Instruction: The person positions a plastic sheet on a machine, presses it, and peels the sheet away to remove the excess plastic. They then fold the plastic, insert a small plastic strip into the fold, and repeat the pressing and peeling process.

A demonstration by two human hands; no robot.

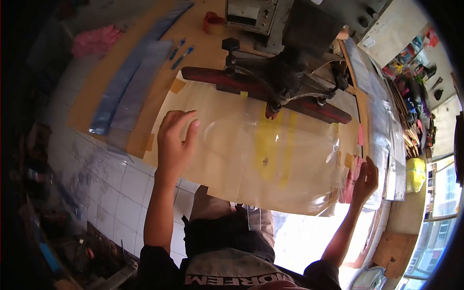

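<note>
My left hand (178, 137) hovers over the left part of the board (217, 159), fingers apart and curved, holding nothing. Clear plastic film (237, 140) lies across the board, over yellow marks near its middle. At the board's right edge is my right hand (366, 180), beside a pink-red piece (352, 179) under clear plastic; its fingers are bent close together, and what they hold, if anything, is hidden. Beyond the film, a dark red bar (309, 107) hangs from a black machine head (290, 72) across the far side of the board.
Blue-tinted plastic strips (121, 92) lie at the left, with two blue pens (182, 57) beside them. A tape roll (214, 23) stands near a control box (251, 14) at the back. Plastic sheets (382, 121) lie at the right.
</note>
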